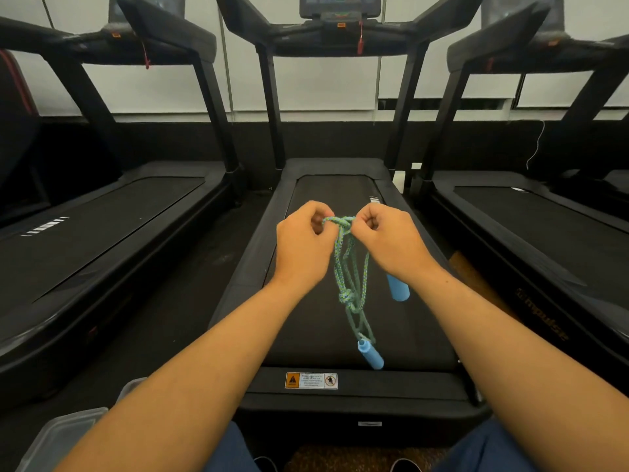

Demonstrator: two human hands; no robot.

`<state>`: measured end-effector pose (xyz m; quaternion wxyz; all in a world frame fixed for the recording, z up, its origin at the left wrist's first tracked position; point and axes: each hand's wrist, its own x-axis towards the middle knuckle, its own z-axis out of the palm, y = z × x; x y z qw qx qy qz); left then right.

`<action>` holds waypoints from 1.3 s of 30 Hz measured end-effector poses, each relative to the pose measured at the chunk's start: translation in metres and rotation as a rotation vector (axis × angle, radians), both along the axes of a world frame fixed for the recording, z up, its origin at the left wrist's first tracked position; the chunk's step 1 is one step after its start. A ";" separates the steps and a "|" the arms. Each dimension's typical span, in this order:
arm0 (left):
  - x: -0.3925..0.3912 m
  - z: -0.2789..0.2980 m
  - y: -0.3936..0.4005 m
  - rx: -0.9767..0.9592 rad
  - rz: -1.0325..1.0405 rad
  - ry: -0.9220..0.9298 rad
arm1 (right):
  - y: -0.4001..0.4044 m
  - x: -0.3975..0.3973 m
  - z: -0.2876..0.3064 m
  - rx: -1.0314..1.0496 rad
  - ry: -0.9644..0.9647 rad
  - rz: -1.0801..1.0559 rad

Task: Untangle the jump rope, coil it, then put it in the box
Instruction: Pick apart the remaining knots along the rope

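Note:
A green-and-blue braided jump rope (350, 274) hangs tangled above the middle treadmill belt. My left hand (303, 247) and my right hand (391, 240) both pinch a knot (343, 222) at the top of the rope, fingers closed on the strands. A second knot (346, 297) sits lower down the hanging strands. One light blue handle (397, 288) dangles just under my right wrist. The other blue handle (370, 354) hangs near the belt's near end. A clear plastic box (64, 434) stands on the floor at the lower left, partly hidden by my left forearm.
The middle treadmill (320, 335) stretches ahead, with its console (340, 11) at the top. Another treadmill (102, 226) stands to the left and a third treadmill (544, 233) to the right. My knees in blue trousers (224, 454) show at the bottom edge.

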<state>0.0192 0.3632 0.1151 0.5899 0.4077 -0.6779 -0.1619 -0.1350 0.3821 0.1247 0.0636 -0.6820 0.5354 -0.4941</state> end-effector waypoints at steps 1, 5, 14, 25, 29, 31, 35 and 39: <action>-0.002 -0.001 -0.004 0.097 -0.034 0.125 | 0.000 -0.001 0.000 0.000 -0.007 -0.003; -0.001 -0.006 -0.007 0.156 -0.110 0.108 | -0.001 0.000 -0.003 0.013 -0.006 0.000; 0.010 -0.005 -0.010 -0.208 0.121 -0.418 | -0.005 -0.001 -0.007 0.033 0.068 0.012; 0.010 -0.004 -0.006 0.038 -0.146 -0.169 | -0.010 -0.001 -0.013 0.053 0.095 -0.007; 0.005 0.005 -0.003 0.265 -0.298 0.256 | -0.013 -0.006 -0.013 0.054 0.094 -0.040; 0.007 0.009 -0.004 0.397 -0.423 0.515 | -0.014 -0.007 -0.013 0.055 0.089 -0.049; 0.015 0.019 -0.006 0.514 -0.548 0.809 | -0.016 -0.009 -0.012 0.069 0.071 -0.038; 0.027 0.025 -0.014 0.475 -0.578 0.961 | -0.017 -0.014 -0.014 0.081 0.062 -0.043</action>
